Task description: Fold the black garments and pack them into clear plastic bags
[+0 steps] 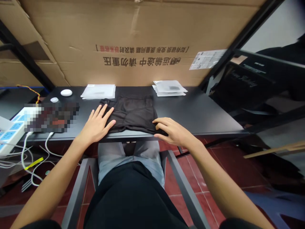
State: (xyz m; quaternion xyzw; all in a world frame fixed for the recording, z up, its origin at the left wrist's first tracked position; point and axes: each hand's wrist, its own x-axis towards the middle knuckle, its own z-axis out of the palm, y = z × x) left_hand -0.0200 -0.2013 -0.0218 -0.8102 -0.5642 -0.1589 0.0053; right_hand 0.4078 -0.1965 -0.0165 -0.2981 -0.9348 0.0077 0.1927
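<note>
A dark folded garment (133, 113) lies on the black table (195, 111) right in front of me. My left hand (97, 124) rests flat with fingers spread on the table at the garment's left edge, thumb touching the cloth. My right hand (170, 130) sits at the garment's near right corner, fingers curled over the corner and pinching the cloth at the table's front edge.
Two stacks of clear plastic bags lie at the back, one at the left (98, 91) and one at the right (169, 88). Small white round objects (66, 92) sit at the far left. A power strip (11, 128) with cables is at left. Cardboard (143, 38) walls the back.
</note>
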